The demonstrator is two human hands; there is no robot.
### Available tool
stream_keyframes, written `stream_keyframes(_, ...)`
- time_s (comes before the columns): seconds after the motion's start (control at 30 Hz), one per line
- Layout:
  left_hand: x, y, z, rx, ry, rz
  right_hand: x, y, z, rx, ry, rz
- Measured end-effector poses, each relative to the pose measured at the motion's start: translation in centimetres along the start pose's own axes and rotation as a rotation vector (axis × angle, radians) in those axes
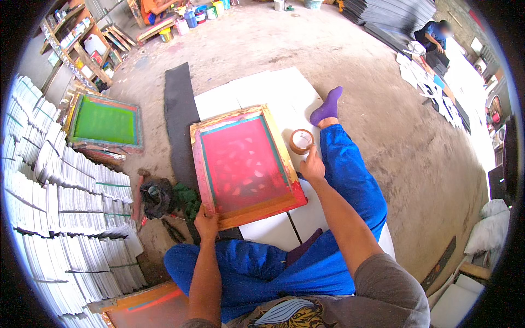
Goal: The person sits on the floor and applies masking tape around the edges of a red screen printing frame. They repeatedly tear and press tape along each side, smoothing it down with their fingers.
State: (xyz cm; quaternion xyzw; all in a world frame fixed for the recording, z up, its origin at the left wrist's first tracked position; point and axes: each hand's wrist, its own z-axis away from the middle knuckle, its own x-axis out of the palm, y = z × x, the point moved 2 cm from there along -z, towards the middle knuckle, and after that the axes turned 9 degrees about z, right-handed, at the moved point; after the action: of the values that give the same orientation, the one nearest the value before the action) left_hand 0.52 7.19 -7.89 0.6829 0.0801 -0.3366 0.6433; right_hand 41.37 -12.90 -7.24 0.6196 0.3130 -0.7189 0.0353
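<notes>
A silk-screen printing frame (298, 188) with a wooden border and pink-red mesh lies tilted before my crossed legs. Brown tape runs along its near side, and teal strips edge the mesh. My left hand (206, 223) grips the frame's near left corner, fingers partly hidden. To the right of the frame, my right hand (313, 165) pinches the near edge of a roll of brown tape (301, 151), beside my outstretched leg. White sheets (284, 87) lie beneath the frame, with a dark strip of matting (179, 104) along their left.
Bundled stacks of white paper (82, 213) line the left. A green screen frame (106, 121) lies beyond them; another red frame (147, 309) is near my left knee. A black plastic bag (156, 197) sits left of the matting. Two people work farther off.
</notes>
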Motion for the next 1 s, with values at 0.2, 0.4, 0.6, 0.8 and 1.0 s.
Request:
stream_keyframes(0.2,-1.6,1.4,-0.8,0.086,0.028,-0.165,1.1,4.7,3.4,-0.32,-0.064,0.266)
stream_keyframes(0.4,-3.4,3.1,-0.5,0.064,0.04,-0.202,0.2,2.2,2.1,0.079,-0.034,-0.085)
stream_keyframes(0.6,-3.3,-0.2,-1.2,0.086,0.046,-0.19,-2.5,-2.8,2.1,0.01,-0.025,-0.166)
stream_keyframes(0.8,-2.3,2.5,-0.8,0.033,0.036,-0.265,0.2,1.0,-4.1,0.058,0.005,0.009)
stream_keyframes(1.0,-2.8,1.1,-0.3,0.04,0.056,-0.184,-0.7,-2.2,-7.4,0.087,0.118,-0.091)
